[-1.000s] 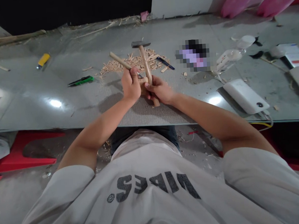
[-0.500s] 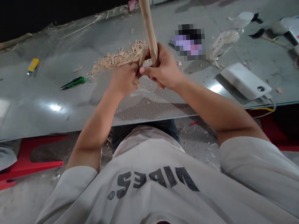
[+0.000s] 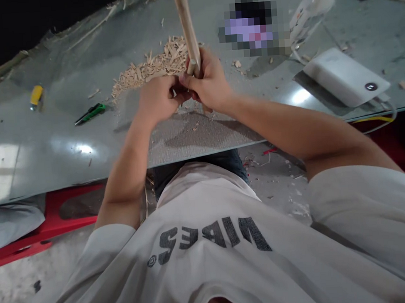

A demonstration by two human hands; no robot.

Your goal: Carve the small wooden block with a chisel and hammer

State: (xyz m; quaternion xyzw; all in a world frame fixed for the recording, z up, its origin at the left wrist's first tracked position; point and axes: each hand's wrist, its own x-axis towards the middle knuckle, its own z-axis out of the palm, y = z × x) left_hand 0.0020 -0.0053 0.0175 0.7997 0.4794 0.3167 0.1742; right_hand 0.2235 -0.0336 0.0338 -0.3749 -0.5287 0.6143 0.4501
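My right hand (image 3: 211, 83) is closed around the lower part of a long, pale wooden stick (image 3: 187, 26), which rises away from me past the top of the view. Against the stick, by my right thumb, shows the end of a short wooden piece (image 3: 192, 66). My left hand (image 3: 158, 98) meets the right one there, fingers bent and pinched around the lower part of the short piece, mostly hidden. Just beyond both hands lies a heap of wood shavings (image 3: 149, 68) on the glass-topped table (image 3: 126, 147).
To the left lie a green and black cutter (image 3: 90, 114) and a yellow-handled tool (image 3: 36, 96). A white power bank (image 3: 347, 76) with a cable lies right, near the table edge. Behind it is a clear plastic package (image 3: 314, 14). A blurred-out item (image 3: 253, 25) lies beyond my right hand.
The short piece has come up against the long stick, with my hands closer together. My view has turned slightly, so table things appear shifted.
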